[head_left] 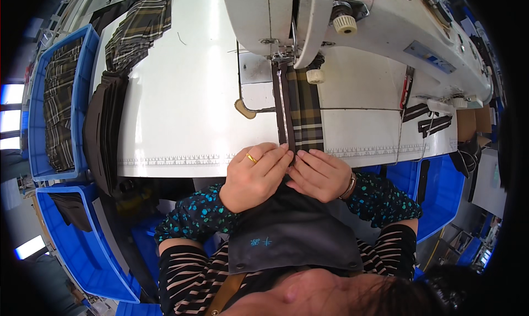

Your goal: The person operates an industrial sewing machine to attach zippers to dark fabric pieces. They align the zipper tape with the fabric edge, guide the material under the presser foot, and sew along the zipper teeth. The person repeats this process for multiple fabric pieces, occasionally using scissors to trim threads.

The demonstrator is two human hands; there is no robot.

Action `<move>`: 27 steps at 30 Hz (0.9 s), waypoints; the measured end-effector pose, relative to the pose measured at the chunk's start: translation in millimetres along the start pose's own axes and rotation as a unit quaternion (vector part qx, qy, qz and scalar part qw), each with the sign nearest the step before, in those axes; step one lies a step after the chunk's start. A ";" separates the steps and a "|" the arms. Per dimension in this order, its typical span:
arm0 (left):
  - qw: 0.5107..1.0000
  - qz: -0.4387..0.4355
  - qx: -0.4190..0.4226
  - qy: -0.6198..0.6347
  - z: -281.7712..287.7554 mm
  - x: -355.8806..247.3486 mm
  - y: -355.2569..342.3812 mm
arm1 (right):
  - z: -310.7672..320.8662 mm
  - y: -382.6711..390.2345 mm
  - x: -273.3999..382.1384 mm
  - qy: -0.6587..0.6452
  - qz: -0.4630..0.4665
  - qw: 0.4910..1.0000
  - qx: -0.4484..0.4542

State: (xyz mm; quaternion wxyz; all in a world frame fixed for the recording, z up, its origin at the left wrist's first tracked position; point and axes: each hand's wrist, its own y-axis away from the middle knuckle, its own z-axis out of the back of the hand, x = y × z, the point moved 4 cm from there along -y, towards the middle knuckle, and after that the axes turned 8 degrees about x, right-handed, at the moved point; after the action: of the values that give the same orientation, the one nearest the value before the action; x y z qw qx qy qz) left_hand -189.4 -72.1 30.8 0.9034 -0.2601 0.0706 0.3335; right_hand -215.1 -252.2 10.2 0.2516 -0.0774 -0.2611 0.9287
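A dark zipper (284, 109) with pale metal teeth runs from under the sewing machine's presser foot (282, 57) toward me. Beside and partly beneath it on the right lies a strip of plaid fabric (307, 106) in brown, olive and white. My left hand (258, 172), a ring on one finger, pinches the near end of the zipper at the table's front edge. Right beside it, my right hand (321, 175) has its fingers closed on the near end of the plaid fabric, close to the zipper. The fingertips of both hands nearly meet.
The white sewing machine (430, 57) spans the back right. At left stand a blue bin (88, 103) of plaid pieces, a stack of dark fabric pieces (104, 128) and more plaid cloth (138, 32). Red-handled snips (406, 87) and short zippers (435, 124) lie at right.
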 end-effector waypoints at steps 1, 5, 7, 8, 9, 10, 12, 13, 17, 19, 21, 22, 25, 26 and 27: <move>1.000 -0.003 -0.001 -0.005 -1.2 -1.3 1.4 | 0.9 -0.3 0.1 -0.009 -0.001 1.000 0.002; 1.000 0.005 0.003 -0.030 -0.8 -0.9 2.1 | 10.7 -8.6 -8.2 -0.082 -0.013 0.996 0.024; 0.999 0.005 0.010 -0.033 0.4 -1.3 2.9 | 17.6 -19.8 -27.4 -0.110 -0.021 0.993 0.025; 0.999 0.005 0.009 -0.035 -0.2 -1.3 3.4 | 18.7 -26.2 -40.9 -0.124 -0.027 0.992 0.025; 0.999 0.003 0.009 -0.036 -1.2 -0.9 3.1 | 17.0 -38.1 -53.8 -0.096 -0.026 0.995 0.004; 0.999 0.001 0.008 -0.037 -1.9 -0.7 2.9 | 10.3 -48.5 -69.0 -0.081 -0.026 0.996 0.024; 0.999 0.004 0.013 -0.037 -1.0 -1.0 1.8 | -1.9 -61.6 -92.4 -0.053 -0.046 0.995 0.064; 0.999 0.007 0.015 -0.039 0.3 -1.3 1.5 | -8.4 -65.5 -100.7 -0.040 -0.065 0.993 0.085; 0.999 0.010 0.019 -0.031 1.0 -0.8 2.0 | -25.0 -61.1 -111.8 -0.013 -0.123 0.984 0.125; 0.999 0.009 0.026 -0.025 1.8 -0.1 1.7 | -25.1 -60.8 -110.0 -0.013 -0.132 0.981 0.141; 0.999 0.010 0.024 -0.022 1.0 0.1 2.4 | -25.2 -61.7 -110.1 -0.008 -0.131 0.981 0.143; 0.999 0.011 0.023 -0.021 0.7 0.1 2.7 | -25.6 -60.9 -109.7 -0.006 -0.132 0.981 0.143; 1.000 0.009 0.023 -0.018 2.4 -0.7 0.2 | -27.4 -59.3 -109.7 -0.001 -0.133 0.981 0.144; 1.000 0.008 0.022 -0.016 2.0 -0.6 0.2 | -27.1 -58.8 -110.0 0.000 -0.134 0.980 0.147; 1.000 0.008 0.022 -0.015 1.4 -0.6 0.1 | -26.7 -58.3 -110.4 0.000 -0.135 0.979 0.150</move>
State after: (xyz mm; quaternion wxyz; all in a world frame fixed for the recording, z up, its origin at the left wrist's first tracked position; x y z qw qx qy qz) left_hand -190.0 -71.7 32.1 0.9073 -0.2346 0.0664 0.3425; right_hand -87.8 -253.3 19.3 0.3839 -0.0031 -0.1271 0.9146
